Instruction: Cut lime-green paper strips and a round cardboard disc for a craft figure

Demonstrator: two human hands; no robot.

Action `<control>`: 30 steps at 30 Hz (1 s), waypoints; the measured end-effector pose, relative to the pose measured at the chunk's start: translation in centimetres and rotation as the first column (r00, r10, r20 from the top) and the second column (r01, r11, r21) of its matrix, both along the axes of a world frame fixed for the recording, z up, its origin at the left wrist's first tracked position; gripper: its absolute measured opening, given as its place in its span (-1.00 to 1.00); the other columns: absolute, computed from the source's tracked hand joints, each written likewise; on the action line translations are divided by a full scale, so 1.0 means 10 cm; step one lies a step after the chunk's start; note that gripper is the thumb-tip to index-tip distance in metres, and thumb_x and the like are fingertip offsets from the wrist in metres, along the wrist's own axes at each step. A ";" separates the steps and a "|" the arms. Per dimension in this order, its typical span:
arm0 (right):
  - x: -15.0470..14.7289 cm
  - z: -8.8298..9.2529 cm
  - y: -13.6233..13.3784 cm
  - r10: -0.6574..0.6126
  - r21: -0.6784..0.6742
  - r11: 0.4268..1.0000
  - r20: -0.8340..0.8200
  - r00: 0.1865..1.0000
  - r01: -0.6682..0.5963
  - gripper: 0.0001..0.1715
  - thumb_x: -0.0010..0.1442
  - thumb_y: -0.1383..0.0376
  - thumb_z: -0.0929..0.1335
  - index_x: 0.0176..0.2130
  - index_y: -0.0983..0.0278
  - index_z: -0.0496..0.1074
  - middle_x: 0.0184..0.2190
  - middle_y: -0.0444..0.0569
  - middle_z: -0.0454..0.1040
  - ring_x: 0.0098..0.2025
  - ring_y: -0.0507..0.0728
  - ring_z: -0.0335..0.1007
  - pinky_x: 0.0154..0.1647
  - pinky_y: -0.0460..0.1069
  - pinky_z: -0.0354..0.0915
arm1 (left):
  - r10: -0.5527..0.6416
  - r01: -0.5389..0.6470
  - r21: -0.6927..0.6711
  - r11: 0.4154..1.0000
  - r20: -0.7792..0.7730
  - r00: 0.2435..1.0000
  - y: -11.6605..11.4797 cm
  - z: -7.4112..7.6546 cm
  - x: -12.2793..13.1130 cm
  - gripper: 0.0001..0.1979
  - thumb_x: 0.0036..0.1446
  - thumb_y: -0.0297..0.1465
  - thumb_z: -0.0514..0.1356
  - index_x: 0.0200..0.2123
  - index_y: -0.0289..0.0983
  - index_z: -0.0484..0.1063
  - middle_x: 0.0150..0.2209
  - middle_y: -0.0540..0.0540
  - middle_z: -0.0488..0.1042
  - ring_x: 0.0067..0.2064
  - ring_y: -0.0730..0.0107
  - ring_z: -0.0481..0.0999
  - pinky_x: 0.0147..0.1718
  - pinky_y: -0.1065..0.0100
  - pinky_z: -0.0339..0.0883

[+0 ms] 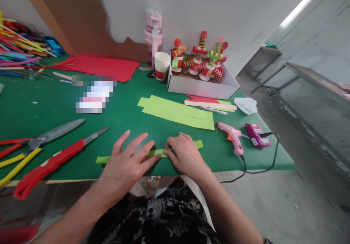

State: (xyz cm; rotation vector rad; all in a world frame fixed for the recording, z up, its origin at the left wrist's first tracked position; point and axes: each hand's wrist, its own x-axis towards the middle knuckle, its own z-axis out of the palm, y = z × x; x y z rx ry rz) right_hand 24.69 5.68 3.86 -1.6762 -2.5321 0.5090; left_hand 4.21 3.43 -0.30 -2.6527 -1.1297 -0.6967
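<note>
1. head view: at lower centre, a narrow, straight-edged lime-green paper strip point(155, 152) lies across the smooth green counter point(127, 105).
2. left hand point(124, 165): fingers spread and loose over the strip.
3. right hand point(184, 154): fingers bent onto the strip; whether they grip it, i cannot tell.
4. centre: broad, overlapping lime paper sheets point(177, 113).
5. right: pink plastic glue gun point(232, 134), corded.
6. lower left: red-handled knife point(62, 160) with a pointed metal blade.

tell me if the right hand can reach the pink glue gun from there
Probably yes: the pink glue gun lies to the right of the right hand, nothing standing between, though its fingers are on the green paper strip.
</note>
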 end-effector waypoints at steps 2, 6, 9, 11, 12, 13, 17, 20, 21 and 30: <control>0.00 0.00 0.00 0.000 0.000 1.000 0.000 1.000 0.000 -0.92 0.32 0.33 0.36 -0.25 0.30 0.45 -0.30 0.01 0.58 -0.17 0.18 0.44 0.16 0.11 0.14 | -0.012 0.012 0.000 1.000 -0.007 1.000 0.00 -0.01 0.00 -0.72 0.29 -0.45 0.15 -0.05 0.01 0.55 0.03 -0.03 0.57 0.24 0.11 0.36 0.31 -0.19 -0.02; 0.00 -0.01 0.00 -0.003 -0.003 1.000 -0.005 1.000 0.003 -0.92 0.32 0.32 0.37 -0.25 0.29 0.45 -0.30 0.00 0.58 -0.16 0.18 0.43 0.17 0.11 0.14 | -0.027 0.027 0.017 1.000 -0.009 1.000 0.01 0.00 -0.01 -0.72 0.28 -0.47 0.14 -0.08 -0.03 0.57 -0.02 -0.04 0.59 0.21 0.11 0.38 0.32 -0.18 -0.05; 0.00 -0.03 0.01 -0.003 -0.003 1.000 -0.009 1.000 0.003 -0.93 0.31 0.31 0.38 -0.25 0.28 0.44 -0.30 -0.01 0.57 -0.16 0.18 0.43 0.16 0.10 0.13 | -0.036 0.036 0.028 0.999 -0.035 0.999 0.01 0.02 -0.01 -0.71 0.31 -0.45 0.10 -0.07 -0.05 0.57 -0.03 -0.04 0.61 0.19 0.11 0.40 0.33 -0.16 -0.07; 0.01 -0.03 0.01 -0.004 -0.003 1.000 -0.013 1.000 0.003 -0.93 0.31 0.32 0.38 -0.25 0.28 0.44 -0.30 -0.01 0.57 -0.15 0.18 0.44 0.19 0.11 0.11 | -0.040 0.042 0.023 0.999 -0.062 0.997 0.00 0.03 -0.02 -0.70 0.31 -0.45 0.08 -0.05 -0.07 0.57 -0.02 -0.05 0.61 0.19 0.11 0.40 0.34 -0.15 -0.10; 0.01 -0.04 0.01 -0.004 -0.003 1.000 -0.017 1.000 0.004 -0.93 0.31 0.32 0.38 -0.25 0.28 0.44 -0.30 -0.01 0.58 -0.15 0.18 0.44 0.20 0.12 0.11 | -0.038 0.039 0.017 0.999 -0.076 0.996 -0.01 0.03 -0.02 -0.69 0.31 -0.46 0.08 -0.04 -0.07 0.56 -0.01 -0.05 0.60 0.19 0.11 0.39 0.35 -0.15 -0.13; 0.01 -0.04 0.01 -0.006 -0.003 1.000 -0.020 1.000 0.006 -0.93 0.31 0.31 0.38 -0.25 0.28 0.44 -0.30 -0.01 0.58 -0.15 0.17 0.44 0.21 0.12 0.10 | -0.034 0.035 0.008 0.999 -0.089 0.995 -0.02 0.03 -0.03 -0.68 0.30 -0.46 0.09 -0.02 -0.08 0.56 0.00 -0.05 0.60 0.19 0.11 0.39 0.36 -0.14 -0.15; 0.01 -0.04 0.01 -0.015 -0.009 1.000 -0.027 1.000 0.015 -0.94 0.30 0.33 0.38 -0.25 0.28 0.45 -0.29 0.00 0.58 -0.15 0.17 0.45 0.23 0.14 0.10 | -0.011 0.007 -0.033 0.999 -0.126 0.992 -0.07 -0.01 -0.06 -0.64 0.26 -0.46 0.12 0.05 -0.05 0.51 0.07 -0.03 0.57 0.23 0.12 0.35 0.37 -0.11 -0.21; 0.01 -0.05 0.01 -0.013 -0.005 1.000 -0.039 0.999 0.013 -0.95 0.29 0.34 0.39 -0.26 0.28 0.44 -0.29 0.00 0.58 -0.15 0.17 0.45 0.23 0.14 0.10 | 0.003 -0.015 -0.075 0.997 -0.157 0.988 -0.09 -0.03 -0.10 -0.59 0.23 -0.44 0.16 0.12 -0.01 0.45 0.18 0.01 0.49 0.29 0.09 0.27 0.36 -0.12 -0.23; 0.02 -0.05 0.01 -0.010 -0.002 1.000 -0.045 0.999 0.010 -0.95 0.29 0.34 0.39 -0.26 0.28 0.44 -0.29 -0.01 0.58 -0.15 0.17 0.45 0.23 0.14 0.10 | 0.009 -0.023 -0.082 0.996 -0.168 0.986 -0.09 -0.03 -0.10 -0.56 0.21 -0.44 0.17 0.14 0.00 0.43 0.22 0.02 0.46 0.31 0.07 0.24 0.36 -0.12 -0.23; 0.03 -0.03 -0.01 -0.029 0.032 0.999 -0.054 0.998 0.031 -0.87 0.25 0.28 0.43 -0.22 0.26 0.41 -0.32 -0.03 0.56 -0.16 0.19 0.46 0.26 0.19 0.08 | 0.029 -0.050 -0.186 0.981 -0.114 0.993 -0.14 -0.12 -0.17 -0.37 0.08 -0.53 0.19 0.20 0.10 0.36 0.35 0.10 0.27 0.44 0.00 -0.01 0.35 -0.24 -0.21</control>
